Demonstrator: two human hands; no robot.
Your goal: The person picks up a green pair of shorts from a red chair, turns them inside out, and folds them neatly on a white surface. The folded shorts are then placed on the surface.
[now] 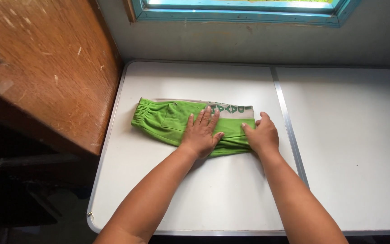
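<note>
From the head view, green shorts [172, 122] lie folded on the white bench [231, 190]. The left hand [201, 133] presses flat, fingers spread; the right hand [262, 134] curls, pinching the folded end. The cloth looks light, soft and limp, best gripped at edges or waistband.

The left hand [201, 132] lies flat over the middle of the folded green garment [168, 119], so the cloth beneath its palm is hidden. The right hand [261, 134] covers the garment's right end, and whether its fingers pinch the cloth or only press on it cannot be told. Both forearms run out at the lower edge. The blue window frame [244, 13] is cut off at the top, the wooden board [41, 63] at the left, and the white tabletop [353, 149] at the right.
</note>
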